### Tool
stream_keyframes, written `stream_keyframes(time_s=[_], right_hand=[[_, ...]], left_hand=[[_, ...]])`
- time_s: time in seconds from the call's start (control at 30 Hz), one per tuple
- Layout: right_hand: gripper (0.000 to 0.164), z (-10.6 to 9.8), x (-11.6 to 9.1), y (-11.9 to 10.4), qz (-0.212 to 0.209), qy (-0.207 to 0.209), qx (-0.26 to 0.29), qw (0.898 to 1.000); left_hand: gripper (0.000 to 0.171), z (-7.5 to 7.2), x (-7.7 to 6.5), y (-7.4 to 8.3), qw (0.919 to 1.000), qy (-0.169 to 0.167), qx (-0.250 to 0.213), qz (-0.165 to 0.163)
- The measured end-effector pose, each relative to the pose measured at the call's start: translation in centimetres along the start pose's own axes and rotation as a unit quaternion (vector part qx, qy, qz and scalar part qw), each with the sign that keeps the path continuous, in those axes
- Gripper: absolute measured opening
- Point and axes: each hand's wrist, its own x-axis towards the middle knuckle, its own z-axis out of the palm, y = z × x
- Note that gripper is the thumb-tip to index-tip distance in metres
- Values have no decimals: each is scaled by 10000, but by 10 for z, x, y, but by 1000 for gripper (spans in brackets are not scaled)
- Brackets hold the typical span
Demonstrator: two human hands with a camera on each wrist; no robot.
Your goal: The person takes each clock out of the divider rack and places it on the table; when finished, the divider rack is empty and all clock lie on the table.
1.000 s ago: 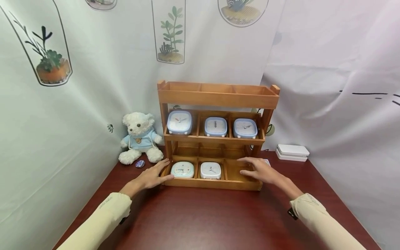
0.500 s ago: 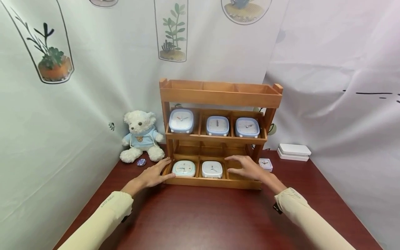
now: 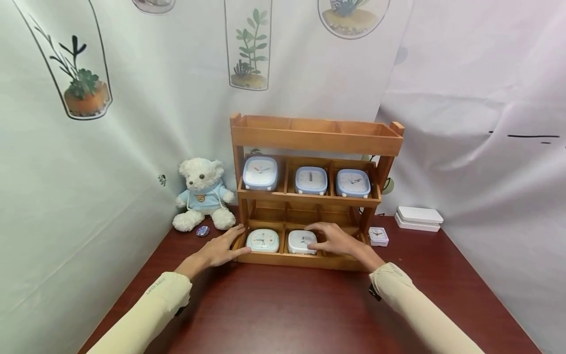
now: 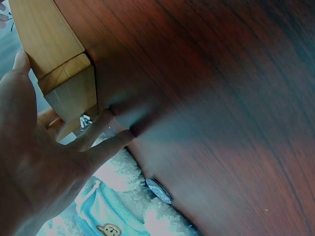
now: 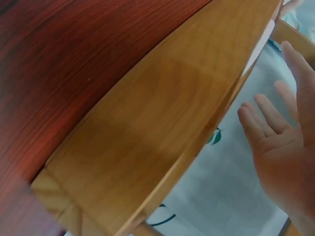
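A three-tier wooden rack point(image 3: 316, 140) with divided trays stands at the back of the table. My left hand point(image 3: 222, 248) rests against the left end of its bottom tray, fingers spread and straight along the side, thumb by the front corner. In the bottom tray sit a mint-rimmed alarm clock point(image 3: 263, 240) and, in the middle compartment, a white alarm clock point(image 3: 300, 241). My right hand point(image 3: 333, 240) hovers at that white clock's right side, thumb and fingers apart, partly covering it. The right wrist view shows the same right hand point(image 5: 285, 152) behind the tray's front board point(image 5: 142, 113).
The middle tier holds blue alarm clocks point(image 3: 311, 180). A small pinkish-white clock point(image 3: 378, 236) and a white box point(image 3: 419, 218) lie right of the rack. A white teddy bear point(image 3: 204, 194) and a round badge point(image 3: 202, 231) are on the left. Dark red tabletop point(image 3: 283, 305) spreads in front.
My right hand has moved left from the right compartment of the bottom tray to the white clock, uncovering the small clock beside the rack. The left hand keeps its place at the rack.
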Motion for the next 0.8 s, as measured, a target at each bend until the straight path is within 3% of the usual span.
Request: stream_keyframes(time_s=[0.33,0.8], right_hand=[[58,22,15,4,-32,-328,-425,9986],[48,27,21,5,-146,-389,-491,9979]], left_hand=[[91,3,-1,3,9999,130,45,9],[91,1,-1,0,9998,165,94,-17]])
